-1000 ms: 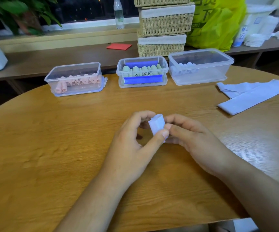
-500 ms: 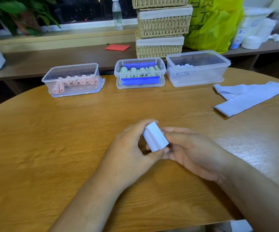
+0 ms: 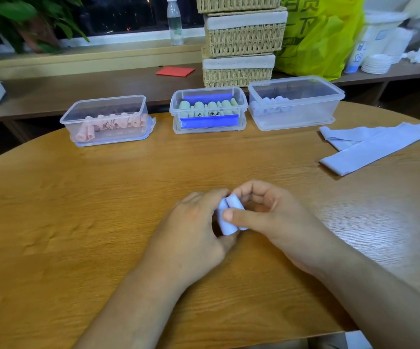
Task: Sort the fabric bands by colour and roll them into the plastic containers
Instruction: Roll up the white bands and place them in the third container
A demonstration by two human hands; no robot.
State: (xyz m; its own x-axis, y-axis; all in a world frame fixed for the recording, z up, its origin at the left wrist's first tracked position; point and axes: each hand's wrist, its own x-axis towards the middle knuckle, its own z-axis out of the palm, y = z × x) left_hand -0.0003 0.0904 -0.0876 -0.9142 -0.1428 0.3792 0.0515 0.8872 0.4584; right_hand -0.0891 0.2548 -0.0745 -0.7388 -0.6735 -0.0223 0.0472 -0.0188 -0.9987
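Note:
A rolled pale lilac band [image 3: 227, 224] sits between both hands just above the table's middle. My left hand [image 3: 193, 233] curls round its left side, and my right hand [image 3: 266, 215] pinches it with the thumb across the front. Three clear plastic containers stand in a row at the far edge: the left container [image 3: 107, 104] has pink rolls, the middle container [image 3: 208, 93] has green rolls and blue clips, the right container [image 3: 297, 84] has lilac rolls. Flat lilac bands [image 3: 370, 147] lie at the right.
The round wooden table [image 3: 78, 210] is bordered at the back by a bench with stacked wicker baskets [image 3: 241, 41], a yellow-green bag [image 3: 322, 34], a water bottle [image 3: 175, 21], a red card [image 3: 175, 71] and paper cups [image 3: 377, 62].
The roll has tilted from nearly upright in my left fingers to lying lower between both hands. My right thumb has come across its front.

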